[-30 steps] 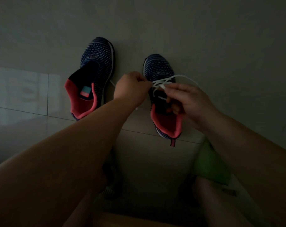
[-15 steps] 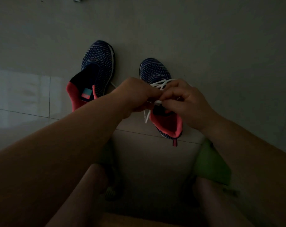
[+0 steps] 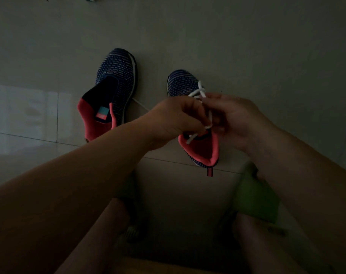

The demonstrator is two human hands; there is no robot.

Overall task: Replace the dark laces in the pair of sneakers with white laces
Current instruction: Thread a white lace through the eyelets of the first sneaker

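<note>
Two dark blue knit sneakers with pink-red linings lie on the tiled floor. The left sneaker has no lace in it. The right sneaker carries a white lace across its front eyelets. My left hand and my right hand meet above the right sneaker's tongue, and both pinch strands of the white lace. One loose lace end hangs down over the pink heel opening. The middle of the right sneaker is hidden behind my hands.
A thin white strand lies on the floor between the sneakers. My bare knees and a green garment fill the lower part of the view. A floor tile joint runs under the heels. The scene is dim.
My hands have lifted a little and drawn the lace ends up over the right sneaker's tongue. A loose lace end now dangles over the heel opening. The left sneaker has not moved.
</note>
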